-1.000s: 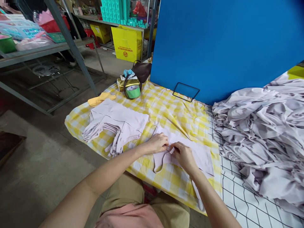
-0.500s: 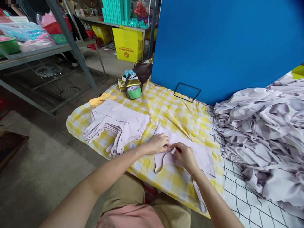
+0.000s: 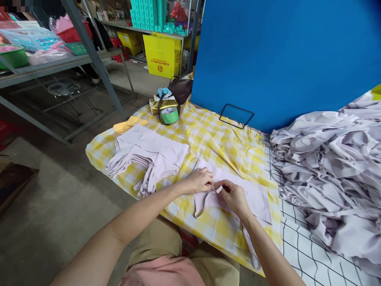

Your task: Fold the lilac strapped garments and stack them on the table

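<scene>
A pale lilac strappy garment [image 3: 254, 194] lies flat on the yellow checked tablecloth [image 3: 208, 139], one of its straps trailing toward the table's front edge. My left hand [image 3: 201, 180] rests on the garment's left part with its fingertips pinched on the fabric edge. Close beside it, my right hand [image 3: 233, 194] pinches a thin strap of the same garment, and a short strap end shows at the fingertips. Fine detail between the two hands is too small to make out. Left of my hands sits a neat stack of similar lilac garments [image 3: 149, 147] with straps hanging forward.
A large heap of lilac garments [image 3: 333, 167] covers the right side. Behind the table stands a blue board [image 3: 282, 59] with a black wire frame [image 3: 236, 116] before it. Green tape [image 3: 170, 116], a dark bag [image 3: 181, 90] and yellow cloth [image 3: 130, 124] lie toward the back left.
The view has shifted slightly, so everything sits a little further right. Both hands keep nearly the same pinched pose on the garment.
</scene>
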`<state>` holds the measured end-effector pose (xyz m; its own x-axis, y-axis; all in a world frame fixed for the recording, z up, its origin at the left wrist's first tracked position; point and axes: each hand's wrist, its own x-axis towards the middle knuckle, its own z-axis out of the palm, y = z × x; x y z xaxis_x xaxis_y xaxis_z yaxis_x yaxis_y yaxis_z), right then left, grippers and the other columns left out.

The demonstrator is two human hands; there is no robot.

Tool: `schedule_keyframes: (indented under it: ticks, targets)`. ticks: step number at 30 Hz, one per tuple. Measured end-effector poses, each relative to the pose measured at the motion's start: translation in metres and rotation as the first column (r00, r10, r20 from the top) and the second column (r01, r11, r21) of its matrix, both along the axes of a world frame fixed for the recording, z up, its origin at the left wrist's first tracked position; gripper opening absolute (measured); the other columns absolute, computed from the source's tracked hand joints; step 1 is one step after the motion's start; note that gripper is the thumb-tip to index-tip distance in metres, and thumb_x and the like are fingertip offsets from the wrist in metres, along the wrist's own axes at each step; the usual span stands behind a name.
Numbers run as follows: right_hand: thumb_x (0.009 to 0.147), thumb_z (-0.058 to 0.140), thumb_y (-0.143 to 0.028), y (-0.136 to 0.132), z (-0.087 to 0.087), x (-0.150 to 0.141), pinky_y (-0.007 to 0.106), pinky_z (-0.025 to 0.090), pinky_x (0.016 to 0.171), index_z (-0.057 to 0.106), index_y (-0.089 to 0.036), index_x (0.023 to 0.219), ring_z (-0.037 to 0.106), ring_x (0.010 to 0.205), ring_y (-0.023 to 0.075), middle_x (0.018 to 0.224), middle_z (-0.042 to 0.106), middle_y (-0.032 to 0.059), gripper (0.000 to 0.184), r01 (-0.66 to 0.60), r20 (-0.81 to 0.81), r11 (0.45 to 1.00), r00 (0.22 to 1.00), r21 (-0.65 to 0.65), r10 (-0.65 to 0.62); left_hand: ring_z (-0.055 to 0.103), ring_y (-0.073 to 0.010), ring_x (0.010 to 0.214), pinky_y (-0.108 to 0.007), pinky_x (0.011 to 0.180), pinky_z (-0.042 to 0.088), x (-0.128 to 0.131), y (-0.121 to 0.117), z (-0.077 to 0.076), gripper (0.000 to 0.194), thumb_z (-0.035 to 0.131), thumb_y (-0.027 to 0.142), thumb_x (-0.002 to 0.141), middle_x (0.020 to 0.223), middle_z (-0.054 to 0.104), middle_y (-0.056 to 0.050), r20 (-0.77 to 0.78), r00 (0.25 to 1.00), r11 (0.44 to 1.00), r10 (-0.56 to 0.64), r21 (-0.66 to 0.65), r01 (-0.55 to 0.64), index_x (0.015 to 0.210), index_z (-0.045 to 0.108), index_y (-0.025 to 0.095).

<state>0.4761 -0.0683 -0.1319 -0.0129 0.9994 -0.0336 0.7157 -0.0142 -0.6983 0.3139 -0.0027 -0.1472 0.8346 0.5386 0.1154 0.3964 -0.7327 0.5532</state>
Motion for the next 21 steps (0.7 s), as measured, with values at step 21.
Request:
schedule_keyframes:
  ticks: [21]
  targets:
    - [0.066, 0.040, -0.018, -0.0002, 0.0049, -0.0037, 0.024, 0.039, 0.053, 0.063, -0.020, 0.070, 0.055, 0.052, 0.0151, 0.064, 0.066, 0.0019, 0.024, -0.063, 0.137, 0.993, 0.989, 0.103, 0.049, 0.048, -0.0160, 0.090, -0.026, 0.083, 0.036, -0.0002, -0.0048, -0.0055, 0.013, 0.055, 0.024, 0.083, 0.083, 0.058, -0.001, 0.051, 0.994, 0.994, 0.093, -0.063, -0.090, 0.080, 0.066, 0.018]
